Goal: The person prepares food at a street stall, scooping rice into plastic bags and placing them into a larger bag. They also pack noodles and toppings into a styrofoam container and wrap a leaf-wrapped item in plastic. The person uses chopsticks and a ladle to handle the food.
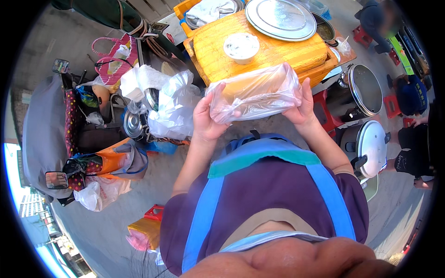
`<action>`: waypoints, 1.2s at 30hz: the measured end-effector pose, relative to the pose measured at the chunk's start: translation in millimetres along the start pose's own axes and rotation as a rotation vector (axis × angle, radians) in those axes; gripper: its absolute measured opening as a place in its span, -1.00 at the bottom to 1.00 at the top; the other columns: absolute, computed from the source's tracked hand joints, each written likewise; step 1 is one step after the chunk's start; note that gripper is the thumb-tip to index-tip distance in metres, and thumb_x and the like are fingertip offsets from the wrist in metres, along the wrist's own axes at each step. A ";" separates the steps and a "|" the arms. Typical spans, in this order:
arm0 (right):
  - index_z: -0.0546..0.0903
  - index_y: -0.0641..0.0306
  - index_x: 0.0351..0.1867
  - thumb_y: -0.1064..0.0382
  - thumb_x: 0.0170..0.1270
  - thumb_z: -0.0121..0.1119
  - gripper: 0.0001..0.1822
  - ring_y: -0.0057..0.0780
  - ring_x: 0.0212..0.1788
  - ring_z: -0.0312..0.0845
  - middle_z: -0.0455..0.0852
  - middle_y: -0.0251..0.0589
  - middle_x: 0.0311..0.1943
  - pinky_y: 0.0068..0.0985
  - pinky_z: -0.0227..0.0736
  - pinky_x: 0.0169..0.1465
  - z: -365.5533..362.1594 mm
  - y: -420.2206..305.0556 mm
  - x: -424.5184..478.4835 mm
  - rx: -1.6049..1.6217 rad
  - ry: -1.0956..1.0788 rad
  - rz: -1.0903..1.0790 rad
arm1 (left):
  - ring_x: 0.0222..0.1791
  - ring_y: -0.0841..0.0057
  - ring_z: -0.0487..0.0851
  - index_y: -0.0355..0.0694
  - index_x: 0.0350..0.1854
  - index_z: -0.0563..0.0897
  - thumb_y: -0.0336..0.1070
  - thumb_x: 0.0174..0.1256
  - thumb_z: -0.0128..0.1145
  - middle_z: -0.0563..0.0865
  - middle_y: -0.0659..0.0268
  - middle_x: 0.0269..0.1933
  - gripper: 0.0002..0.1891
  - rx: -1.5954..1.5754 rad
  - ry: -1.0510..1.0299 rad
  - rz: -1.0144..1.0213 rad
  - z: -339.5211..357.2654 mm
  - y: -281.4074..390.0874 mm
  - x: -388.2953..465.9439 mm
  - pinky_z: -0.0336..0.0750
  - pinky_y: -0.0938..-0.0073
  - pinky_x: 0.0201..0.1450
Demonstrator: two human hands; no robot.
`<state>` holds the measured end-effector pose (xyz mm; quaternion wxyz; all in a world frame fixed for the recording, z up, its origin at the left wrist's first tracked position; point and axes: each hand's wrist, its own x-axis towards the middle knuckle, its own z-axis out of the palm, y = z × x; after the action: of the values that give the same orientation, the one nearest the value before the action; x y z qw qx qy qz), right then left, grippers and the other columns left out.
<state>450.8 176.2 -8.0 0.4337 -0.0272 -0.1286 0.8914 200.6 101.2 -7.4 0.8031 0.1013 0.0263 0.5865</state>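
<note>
A clear plastic bag (255,99) is stretched between both my hands, in front of my chest. Inside or behind its film a yellowish-orange tone shows; which of the two I cannot tell. My left hand (301,104) grips the bag's right end, thumb pointing up. At the other end, my right hand (210,116) has its thumb against the film and its fingers beneath. Just beyond the bag stands a white lidded tub (241,48) on a box with a yellow cover (208,52). A large round metal lid (281,19) lies at the box's far right.
White plastic bags (174,107) and a steel lid (133,124) crowd the left side, beside a scooter (43,128). To the right stand an open steel pot (365,90) and a lidded pot (373,149). Several people and red stools are farther right.
</note>
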 end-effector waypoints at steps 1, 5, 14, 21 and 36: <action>0.20 0.06 0.41 0.05 0.36 0.12 -0.36 -0.44 0.07 0.51 0.51 -0.20 0.16 -0.43 0.50 0.05 0.5 0.9 6.2 0.001 -0.056 0.000 | 0.16 0.10 0.52 -0.10 0.42 0.24 -0.21 0.35 -0.01 0.36 0.15 0.37 -0.42 0.032 -0.033 0.033 10.5 -0.7 2.7 0.51 0.00 0.05; 0.21 0.12 0.39 0.07 0.33 0.16 -0.34 -0.37 0.22 0.41 0.42 -0.19 0.24 -0.39 0.42 0.20 -9.6 -7.1 23.0 -0.506 0.031 0.092 | -0.09 0.47 0.58 0.12 0.49 0.15 -0.52 0.11 0.22 0.40 0.24 0.28 -0.14 0.368 -0.027 0.094 -5.3 6.7 11.7 0.46 0.54 -0.27; 0.17 0.18 0.39 -0.03 0.47 -0.07 -0.42 -0.26 -0.02 0.62 0.45 -0.06 0.20 -0.37 0.65 -0.08 7.0 -55.3 171.2 -1.287 0.510 0.484 | -0.35 0.72 0.55 -0.20 0.00 0.50 -0.54 0.12 0.23 0.61 0.36 -0.14 -0.63 0.757 0.386 -0.082 -45.5 44.8 16.9 0.40 0.74 -0.42; 0.24 0.10 0.37 0.10 0.53 -0.21 -0.55 -0.29 0.11 0.59 0.53 -0.15 0.19 -0.28 0.65 0.04 5.8 -43.9 202.2 -0.917 0.454 0.555 | -0.29 0.71 0.55 -0.19 0.00 0.53 -0.49 0.15 0.24 0.60 0.41 -0.17 -0.66 0.767 0.327 -0.163 -50.4 68.4 18.8 0.46 0.67 -0.31; 0.15 0.16 0.39 0.12 0.51 -0.13 -0.50 -0.25 0.15 0.55 0.46 -0.11 0.22 -0.32 0.65 0.06 60.9 -50.4 220.2 -0.909 0.343 0.208 | -0.68 0.65 0.42 -0.27 -0.14 0.51 -0.42 0.24 0.17 0.57 0.37 -0.46 -0.82 0.641 0.572 0.091 -84.8 107.4 131.7 0.31 0.63 -0.63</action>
<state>342.6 365.3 77.4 0.3017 -0.3725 -0.4276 0.7665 127.2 268.5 -59.5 0.6646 0.1799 0.4243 0.5882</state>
